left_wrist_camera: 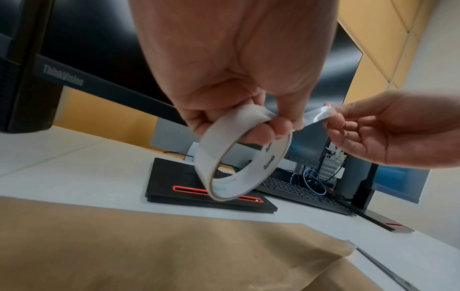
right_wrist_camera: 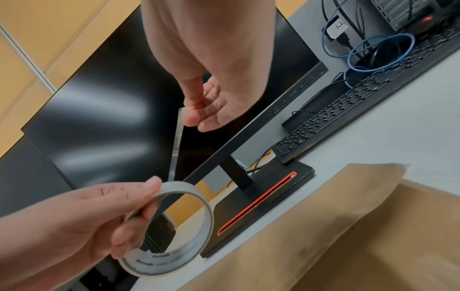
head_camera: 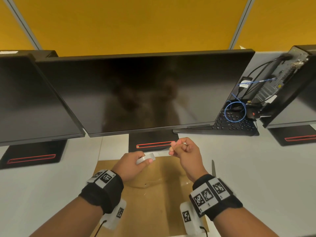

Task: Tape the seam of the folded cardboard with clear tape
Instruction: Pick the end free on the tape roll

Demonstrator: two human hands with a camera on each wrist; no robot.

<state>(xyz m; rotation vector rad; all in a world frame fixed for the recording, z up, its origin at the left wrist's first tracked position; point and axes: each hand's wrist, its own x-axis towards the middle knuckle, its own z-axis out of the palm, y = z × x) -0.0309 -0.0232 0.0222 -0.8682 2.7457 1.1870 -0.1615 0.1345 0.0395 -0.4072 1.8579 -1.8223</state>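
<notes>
STEP: clear strip is drawn from tape roll | HANDS: roll gripped by left hand, strip end pinched by right hand | CARDBOARD: flat at 6 o'clock, beneath hands | NEXT: strip is likely to need lengthening, then lowering onto seam

The cardboard is partly hidden under both forearms, its near edge cut off

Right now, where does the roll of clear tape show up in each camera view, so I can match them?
Head: tape roll just below center, gripped by the left hand.
Left wrist: tape roll at center, hanging under the hand.
Right wrist: tape roll lower left.
Shared landmark: the monitor base with the red slot.
</notes>
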